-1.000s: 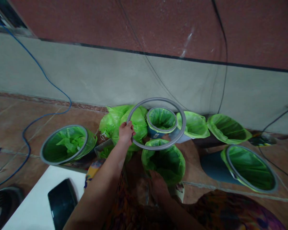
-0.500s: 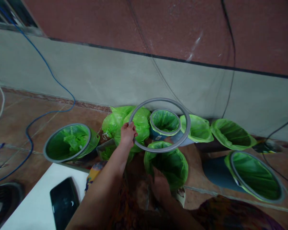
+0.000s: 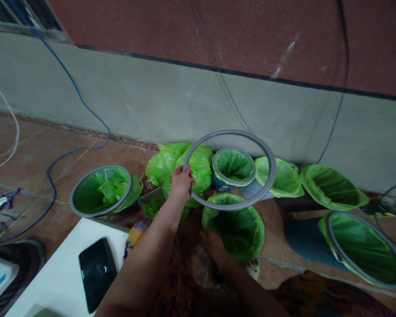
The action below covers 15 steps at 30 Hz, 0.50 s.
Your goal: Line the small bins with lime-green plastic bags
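My left hand (image 3: 182, 181) is closed round the left side of a grey plastic ring (image 3: 273, 169), held tilted in the air. Below the ring stands a trash bin with a green bag (image 3: 234, 231) spread inside and folded over its rim. My right hand (image 3: 216, 251) lies against the near left side of this bin, its dim fingers stretched out along the bag's edge. Through the ring shows another lined bin (image 3: 221, 184) with a grey ring on its rim.
A lined bin (image 3: 100, 209) lies tilted at left beside bunched green bags (image 3: 165, 164). On the right are a ringed bin (image 3: 308, 240) and a bin with a loose bag edge (image 3: 333, 185). A phone (image 3: 97, 273) rests on a white surface (image 3: 57, 268). A blue cable (image 3: 69, 152) crosses the floor.
The view has shifted, so most things sit slightly further right. My left hand still holds the ring over the bins; my right hand stays at the same bin.
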{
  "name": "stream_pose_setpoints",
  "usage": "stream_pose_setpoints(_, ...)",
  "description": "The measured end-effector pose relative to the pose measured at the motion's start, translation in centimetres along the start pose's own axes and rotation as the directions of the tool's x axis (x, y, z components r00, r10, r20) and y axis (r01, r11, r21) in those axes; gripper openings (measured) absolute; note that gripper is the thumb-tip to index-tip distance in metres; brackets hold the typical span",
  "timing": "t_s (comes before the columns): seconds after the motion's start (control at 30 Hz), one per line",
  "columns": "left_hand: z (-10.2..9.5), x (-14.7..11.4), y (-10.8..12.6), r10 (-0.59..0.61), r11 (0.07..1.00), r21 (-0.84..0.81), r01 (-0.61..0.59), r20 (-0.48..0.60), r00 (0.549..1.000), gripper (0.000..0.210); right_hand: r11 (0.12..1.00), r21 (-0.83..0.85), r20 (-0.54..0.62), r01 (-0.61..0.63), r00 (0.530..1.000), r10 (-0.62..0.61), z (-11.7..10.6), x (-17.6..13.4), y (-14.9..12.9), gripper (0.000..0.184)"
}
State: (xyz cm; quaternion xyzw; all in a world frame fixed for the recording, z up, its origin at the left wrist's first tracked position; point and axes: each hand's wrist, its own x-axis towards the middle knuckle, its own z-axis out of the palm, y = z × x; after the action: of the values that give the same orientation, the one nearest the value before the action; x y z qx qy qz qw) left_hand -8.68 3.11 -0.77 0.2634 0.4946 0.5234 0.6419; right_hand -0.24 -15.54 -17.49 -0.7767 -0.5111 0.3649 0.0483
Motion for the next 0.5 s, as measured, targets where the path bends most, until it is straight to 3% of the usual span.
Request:
stream_pose_setpoints(0.13,-0.1,0.2,0.2,-0.005,1.0,-0.031,0.005,-0.001,1.0,0.016,0.999,-0.017,-0.161,0.036,0.986,-0.038,-1.7,-0.3,0.2,0.064)
stream_pose_setpoints(0.23,-0.1,0.2,0.5,0.004,0.999,-0.048,-0.004,0.012,1.0,0.016,0.998,-0.029,-0.265,0.053,0.962,-0.059,-2.6,0.2,-1.2,0.068)
stream_pose_setpoints(0.4,0.1,0.0,0.9,-0.013,0.999,-0.053,0.014,0.016,1.0,0.015,0.999,-0.043,-0.224,-0.032,0.974,0.021,-2.2,2.5,-4.5,0.069)
stream_pose_setpoints(0.5,0.1,0.1,1.0,-0.015,0.999,-0.049,0.016,0.018,1.0,0.015,0.997,-0.073,-0.179,-0.028,0.984,0.014,-0.9,3.7,-4.6,0.069)
